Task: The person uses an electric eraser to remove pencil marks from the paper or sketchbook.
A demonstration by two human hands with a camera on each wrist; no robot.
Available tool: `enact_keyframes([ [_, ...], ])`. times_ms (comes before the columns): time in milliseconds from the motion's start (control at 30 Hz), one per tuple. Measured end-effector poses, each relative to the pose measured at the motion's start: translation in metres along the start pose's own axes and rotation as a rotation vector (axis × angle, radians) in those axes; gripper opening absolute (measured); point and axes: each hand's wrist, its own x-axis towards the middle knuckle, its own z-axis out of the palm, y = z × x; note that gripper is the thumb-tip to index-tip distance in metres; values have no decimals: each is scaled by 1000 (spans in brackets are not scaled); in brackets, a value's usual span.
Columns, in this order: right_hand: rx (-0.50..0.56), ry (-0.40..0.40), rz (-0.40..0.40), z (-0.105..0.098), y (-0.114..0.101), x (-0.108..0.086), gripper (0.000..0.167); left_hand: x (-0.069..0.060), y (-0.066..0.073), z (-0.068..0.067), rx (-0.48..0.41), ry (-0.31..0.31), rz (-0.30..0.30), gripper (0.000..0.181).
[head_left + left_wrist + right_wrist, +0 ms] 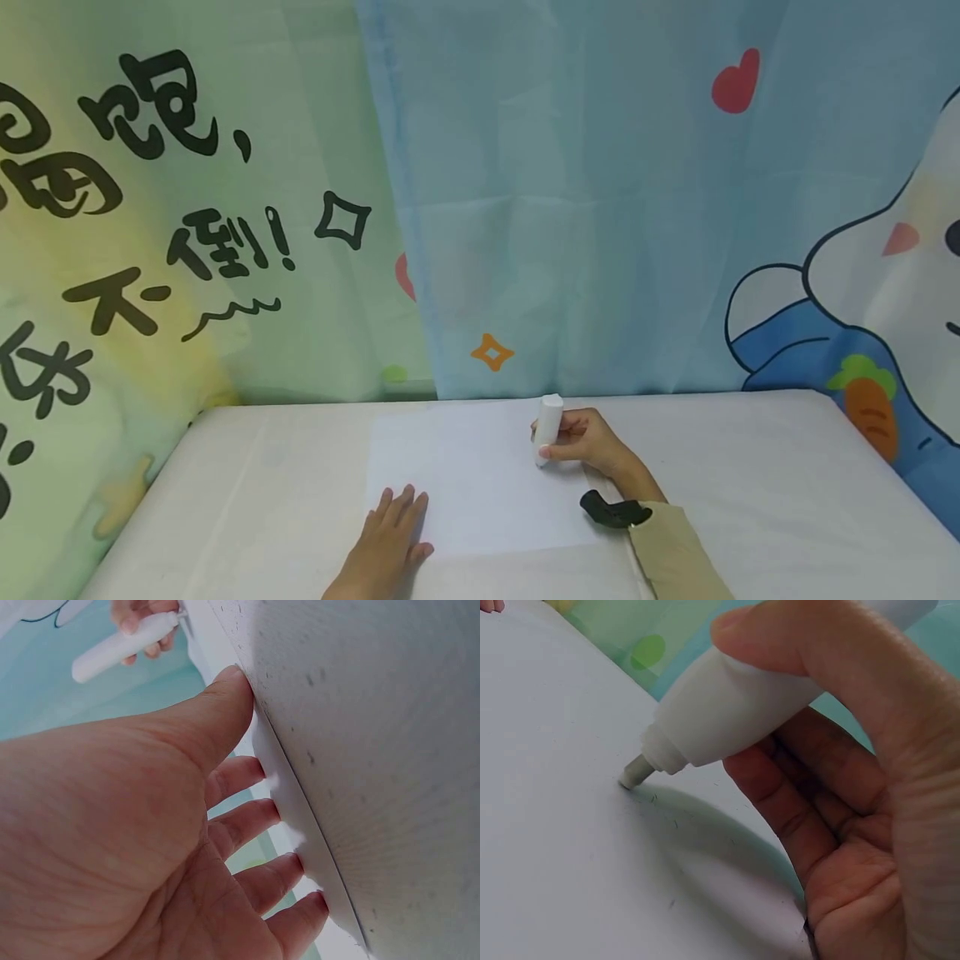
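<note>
My right hand [592,443] pinches a white electric eraser [549,423] between thumb and fingers and holds it over the upper right part of a white sheet of paper [465,475]. In the right wrist view the eraser tip [630,777] meets the paper beside a faint grey smudge, and small dark crumbs lie around it. My left hand [386,542] rests with spread fingers at the paper's lower left. Seen from the left wrist, its fingertips [259,814] touch the sheet near its edge.
A white cloth covers the table [247,492] under the paper. Behind it hangs a printed curtain [570,208] with writing, a heart and a cartoon animal. A black strap [611,510] sits at the right wrist, by a beige sleeve [675,546].
</note>
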Motion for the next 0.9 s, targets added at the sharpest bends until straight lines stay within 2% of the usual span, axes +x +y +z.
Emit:
enact_keyframes([
  [233,-26,-1,29,-1,-1,1,38,1,0,-1,13,0,4,62],
  [467,-54,-11,49,-1,-3,0,41,0,-2,0,6,23,36,62],
  [900,-32,12,71,0,-2,0,45,-1,-5,1,22,35,67,64],
])
